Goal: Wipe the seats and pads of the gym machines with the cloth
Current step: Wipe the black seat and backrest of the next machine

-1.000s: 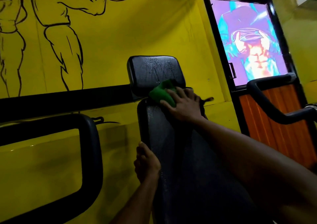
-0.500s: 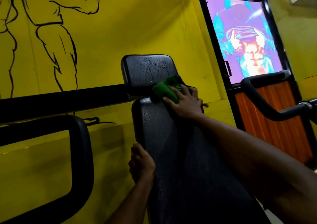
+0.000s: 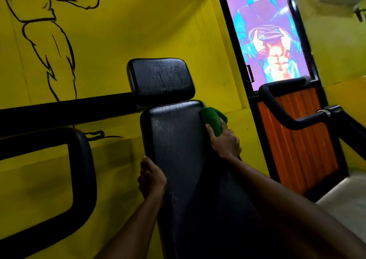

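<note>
Back pad [image 3: 178, 149], black and beaded with droplets, sits just below the headrest pad [image 3: 160, 80]. On its left edge the left hand [image 3: 151, 179] curls its fingers round the padding. At the upper right edge, the right hand [image 3: 224, 141] grips a bunched green cloth [image 3: 213, 118] against the pad.

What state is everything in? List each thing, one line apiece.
Head pad: upright, beaded with droplets, untouched.
Back pad: tilted, wet-streaked.
Green cloth: bunched, pressed on the back pad's upper right edge.
Right hand: holds the green cloth.
Left hand: grips the back pad's left edge.
Door: looks closed.
</note>
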A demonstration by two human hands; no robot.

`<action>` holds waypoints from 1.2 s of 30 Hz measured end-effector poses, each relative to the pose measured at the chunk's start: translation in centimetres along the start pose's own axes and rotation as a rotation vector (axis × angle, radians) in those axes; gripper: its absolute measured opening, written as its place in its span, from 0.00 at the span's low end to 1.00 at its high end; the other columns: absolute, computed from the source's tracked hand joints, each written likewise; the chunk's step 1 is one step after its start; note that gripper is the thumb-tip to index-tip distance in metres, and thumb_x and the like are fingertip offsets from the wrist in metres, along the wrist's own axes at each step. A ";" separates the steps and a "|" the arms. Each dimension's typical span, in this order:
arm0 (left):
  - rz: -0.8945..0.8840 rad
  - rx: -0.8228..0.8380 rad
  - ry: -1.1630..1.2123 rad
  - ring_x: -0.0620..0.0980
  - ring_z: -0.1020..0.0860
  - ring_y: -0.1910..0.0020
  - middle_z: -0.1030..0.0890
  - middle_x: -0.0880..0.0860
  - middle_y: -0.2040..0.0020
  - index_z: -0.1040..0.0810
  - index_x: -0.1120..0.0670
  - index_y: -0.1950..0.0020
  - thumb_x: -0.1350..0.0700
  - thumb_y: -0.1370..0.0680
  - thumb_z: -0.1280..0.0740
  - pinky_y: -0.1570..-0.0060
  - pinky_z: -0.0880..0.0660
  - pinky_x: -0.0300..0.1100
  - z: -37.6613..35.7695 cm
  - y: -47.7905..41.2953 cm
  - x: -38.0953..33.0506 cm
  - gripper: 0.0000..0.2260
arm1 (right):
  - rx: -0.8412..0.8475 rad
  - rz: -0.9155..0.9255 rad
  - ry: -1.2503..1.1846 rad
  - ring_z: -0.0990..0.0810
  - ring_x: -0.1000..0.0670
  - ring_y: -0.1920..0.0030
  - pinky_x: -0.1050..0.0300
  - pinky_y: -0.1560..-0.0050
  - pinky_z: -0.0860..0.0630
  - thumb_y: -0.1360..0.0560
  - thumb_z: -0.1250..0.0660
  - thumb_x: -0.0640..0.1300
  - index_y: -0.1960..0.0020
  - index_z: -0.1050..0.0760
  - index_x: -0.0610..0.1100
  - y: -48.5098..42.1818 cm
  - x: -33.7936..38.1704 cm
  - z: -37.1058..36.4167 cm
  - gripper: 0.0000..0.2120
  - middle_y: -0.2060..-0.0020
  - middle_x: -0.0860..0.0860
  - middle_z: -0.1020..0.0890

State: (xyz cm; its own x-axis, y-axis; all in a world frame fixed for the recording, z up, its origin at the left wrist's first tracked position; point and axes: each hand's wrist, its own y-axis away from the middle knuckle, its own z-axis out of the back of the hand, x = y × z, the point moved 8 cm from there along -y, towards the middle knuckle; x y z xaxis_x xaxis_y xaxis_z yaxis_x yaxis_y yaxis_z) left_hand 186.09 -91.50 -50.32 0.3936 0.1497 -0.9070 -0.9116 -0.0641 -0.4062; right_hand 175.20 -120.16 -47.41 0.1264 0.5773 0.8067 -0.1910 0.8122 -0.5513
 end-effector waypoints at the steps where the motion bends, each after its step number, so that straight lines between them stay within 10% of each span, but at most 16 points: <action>1: 0.015 0.002 0.002 0.63 0.32 0.30 0.30 0.65 0.28 0.29 0.63 0.30 0.42 0.15 0.56 0.32 0.39 0.52 0.0 0.0 0.0 0.30 | 0.005 -0.007 0.001 0.26 0.35 0.35 0.38 0.36 0.28 0.25 0.48 0.76 0.22 0.44 0.66 0.6 -1.1 0.1 0.34 0.36 0.44 0.23; 25: 0.271 0.097 -0.065 0.64 0.34 0.27 0.34 0.61 0.23 0.37 0.54 0.21 0.37 0.16 0.54 0.30 0.39 0.52 2.4 13.1 14.6 0.30 | 0.181 -0.503 0.105 0.39 0.37 0.27 0.32 0.30 0.39 0.25 0.52 0.78 0.21 0.45 0.63 20.3 -24.0 6.3 0.37 0.25 0.46 0.35; 36: 0.225 0.234 -0.043 0.63 0.36 0.25 0.37 0.60 0.22 0.40 0.57 0.20 0.39 0.15 0.56 0.29 0.39 0.50 1.7 11.8 15.3 0.30 | 0.004 -0.822 -0.095 0.50 0.34 0.21 0.41 0.21 0.54 0.17 0.50 0.64 0.17 0.54 0.56 30.8 -21.8 0.4 0.32 0.18 0.38 0.52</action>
State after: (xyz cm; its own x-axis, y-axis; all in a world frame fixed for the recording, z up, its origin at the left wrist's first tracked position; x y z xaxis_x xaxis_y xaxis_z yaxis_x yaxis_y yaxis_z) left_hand 181.18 -88.28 -68.73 0.1781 0.1990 -0.9637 -0.9797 0.1274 -0.1547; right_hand 166.19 -107.75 -81.93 0.1443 -0.2104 0.9669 -0.0769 0.9718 0.2229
